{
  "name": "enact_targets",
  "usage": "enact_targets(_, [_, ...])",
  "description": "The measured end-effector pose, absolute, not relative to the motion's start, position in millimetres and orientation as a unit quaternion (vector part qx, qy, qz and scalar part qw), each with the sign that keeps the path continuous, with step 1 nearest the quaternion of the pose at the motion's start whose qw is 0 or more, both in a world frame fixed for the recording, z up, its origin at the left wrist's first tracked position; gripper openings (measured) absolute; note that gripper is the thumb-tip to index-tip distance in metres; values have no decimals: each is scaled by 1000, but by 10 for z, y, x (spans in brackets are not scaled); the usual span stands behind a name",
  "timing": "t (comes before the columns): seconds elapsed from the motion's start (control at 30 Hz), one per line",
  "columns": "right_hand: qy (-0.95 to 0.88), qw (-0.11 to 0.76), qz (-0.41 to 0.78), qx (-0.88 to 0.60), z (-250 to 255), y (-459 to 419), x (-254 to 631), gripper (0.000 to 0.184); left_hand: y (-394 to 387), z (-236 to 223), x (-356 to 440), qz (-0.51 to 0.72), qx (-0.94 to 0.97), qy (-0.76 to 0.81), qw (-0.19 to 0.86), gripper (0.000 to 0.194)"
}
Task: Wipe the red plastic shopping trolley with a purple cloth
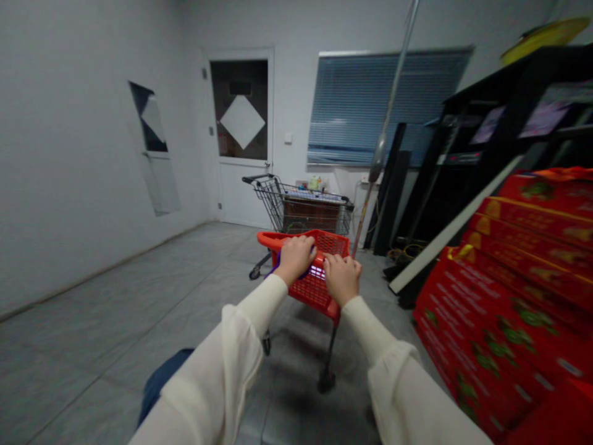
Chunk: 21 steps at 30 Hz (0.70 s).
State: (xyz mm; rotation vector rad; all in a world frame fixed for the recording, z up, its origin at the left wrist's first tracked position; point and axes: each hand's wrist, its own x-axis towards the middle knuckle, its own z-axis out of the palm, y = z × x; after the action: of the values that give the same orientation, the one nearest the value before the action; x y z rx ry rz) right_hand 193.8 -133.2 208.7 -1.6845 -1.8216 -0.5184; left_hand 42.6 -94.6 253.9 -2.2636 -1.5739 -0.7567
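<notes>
A red plastic shopping cart (311, 295) on wheeled metal legs stands right in front of me. My left hand (296, 254) is closed over its handle, left of the middle. Something purple shows beside that hand, too small to make out. To the right, my right hand (343, 275) also has its fingers curled over the same handle. Both arms reach forward in cream sleeves. The underside of each grip is hidden.
A wire shopping cart (315, 213) stands just beyond the red one. Stacked red boxes (504, 327) line the right side, with a pale board (454, 225) leaning near a black shelf (491, 93). A metal pole (391, 105) rises ahead. A white door (243, 194) is at the back.
</notes>
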Motion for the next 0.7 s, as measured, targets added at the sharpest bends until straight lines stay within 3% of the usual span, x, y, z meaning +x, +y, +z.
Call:
enact_targets(0.13, [-736, 309, -153, -582, 2084, -1279, 2065, 40, -940, 2551, 398, -264, -810, -508, 126, 24])
enact_targets(0.33, [-752, 424, -62, -501, 1902, -1049, 2323, 49, -837, 2470, 200, -316, -727, -600, 111, 25])
enact_targets(0.6, [-733, 468, -47, -491, 1797, -1061, 2229, 49, -1045, 2321, 452, -311, -822, -457, 137, 25])
enact_targets(0.7, [-728, 473, -57, -493, 1767, -1081, 2206, 47, -946, 2355, 279, -325, -798, -489, 135, 24])
